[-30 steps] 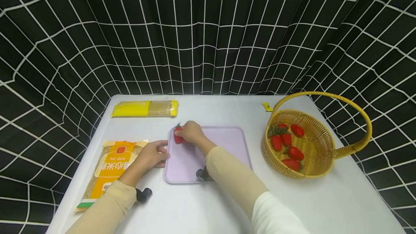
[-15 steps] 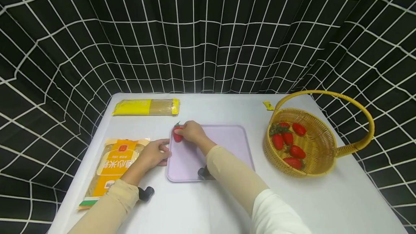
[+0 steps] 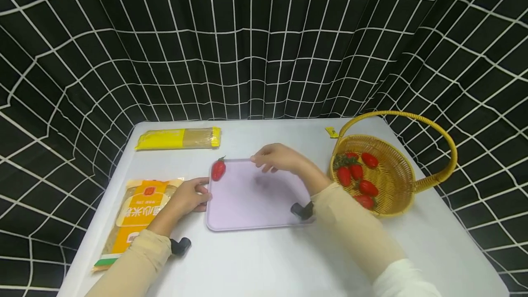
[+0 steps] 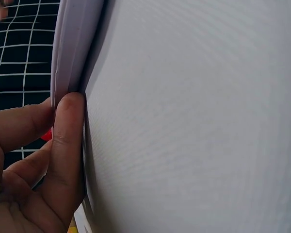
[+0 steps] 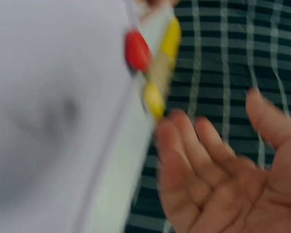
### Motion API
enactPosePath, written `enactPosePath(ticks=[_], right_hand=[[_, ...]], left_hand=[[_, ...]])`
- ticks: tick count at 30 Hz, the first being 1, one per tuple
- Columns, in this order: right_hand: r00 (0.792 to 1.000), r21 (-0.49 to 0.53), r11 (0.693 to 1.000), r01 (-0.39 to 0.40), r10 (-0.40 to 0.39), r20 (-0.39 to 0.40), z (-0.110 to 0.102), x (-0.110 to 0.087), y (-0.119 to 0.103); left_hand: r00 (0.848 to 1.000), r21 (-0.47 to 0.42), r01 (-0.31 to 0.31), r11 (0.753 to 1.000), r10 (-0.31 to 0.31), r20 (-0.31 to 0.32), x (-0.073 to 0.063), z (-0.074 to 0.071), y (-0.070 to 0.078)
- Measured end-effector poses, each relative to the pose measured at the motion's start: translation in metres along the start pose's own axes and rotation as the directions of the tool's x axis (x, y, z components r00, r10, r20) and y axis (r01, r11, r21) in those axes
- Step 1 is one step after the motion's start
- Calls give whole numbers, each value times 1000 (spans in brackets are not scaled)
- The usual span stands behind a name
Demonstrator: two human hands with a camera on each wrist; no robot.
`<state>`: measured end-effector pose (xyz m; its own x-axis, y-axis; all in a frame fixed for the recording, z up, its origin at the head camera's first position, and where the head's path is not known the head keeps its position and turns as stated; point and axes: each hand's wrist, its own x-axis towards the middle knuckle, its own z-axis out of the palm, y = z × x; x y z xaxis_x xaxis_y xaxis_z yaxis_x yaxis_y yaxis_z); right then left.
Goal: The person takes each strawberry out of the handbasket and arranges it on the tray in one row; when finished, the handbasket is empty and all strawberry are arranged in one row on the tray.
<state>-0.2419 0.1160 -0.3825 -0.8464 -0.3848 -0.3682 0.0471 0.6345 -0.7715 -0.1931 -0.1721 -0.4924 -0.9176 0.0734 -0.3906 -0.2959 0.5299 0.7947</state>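
A red strawberry [image 3: 218,170] with a green stem lies in the far left corner of a pale purple tray [image 3: 255,205]. My left hand [image 3: 190,197] pinches the tray's left rim; the left wrist view shows its fingertips on either side of the rim [image 4: 70,53]. Above the far part of the tray, my right hand [image 3: 280,157] holds nothing. Its fingers [image 5: 177,165] are spread apart and slightly bent in the blurred right wrist view, away from the strawberry [image 5: 137,50].
A wicker basket [image 3: 398,187] with a tall handle stands at the right with several strawberries [image 3: 368,188] inside. An orange-labelled food packet [image 3: 138,214] lies at the left. Behind are a yellow noodle packet [image 3: 179,138] and a small yellow wrapper [image 3: 331,132].
My right hand has let go of the strawberry and moved right over the tray. The strawberry stays in the far left corner. My left hand remains at the tray's left rim.
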Motion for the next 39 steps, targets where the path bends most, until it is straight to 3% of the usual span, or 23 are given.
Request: enactPosePath(ticks=[3,6,10,13,15,20,25,28,30,32,35,39], right_hand=[[990,29,999,13,-18,143,-44,-27,19],[980,68,997,-28,14,197,-88,-51,50],[980,196,973,-121,86,179,-143,-76,100],[976,307,928,-210,179,126,-176,-92,136],[959,419,864,-280,266,92,-192,-101,156],[895,661,641,-390,432,110,-211,-111,192],[837,711,518,-476,515,186,-212,-109,204],[787,707,444,-551,559,261,-210,-107,209],[769,682,431,-590,558,312,-209,-104,213],[767,684,430,-589,563,308,-207,-102,215],[799,680,487,-548,546,252,-205,-97,216],[824,680,555,-479,551,130,-203,-93,218]], left_hand=[[1000,-14,-1,1000,1,0,0,-3,-3],[1000,-14,1,1000,-1,2,1,-6,-7],[1000,-14,8,1000,-8,1,2,-7,-12],[1000,-13,12,1000,-12,0,3,-7,-13],[1000,-10,18,1000,-18,1,3,-6,-12],[1000,-8,28,1000,-28,11,2,-6,-11],[999,-8,34,999,-34,15,2,-6,-9],[999,-16,32,999,-31,15,2,-6,-7],[999,-21,30,999,-30,17,3,-6,-7],[999,-22,29,999,-28,16,3,-6,-6],[999,-33,30,999,-29,15,3,-5,-5],[999,-59,32,998,-31,20,3,-3,-6]])
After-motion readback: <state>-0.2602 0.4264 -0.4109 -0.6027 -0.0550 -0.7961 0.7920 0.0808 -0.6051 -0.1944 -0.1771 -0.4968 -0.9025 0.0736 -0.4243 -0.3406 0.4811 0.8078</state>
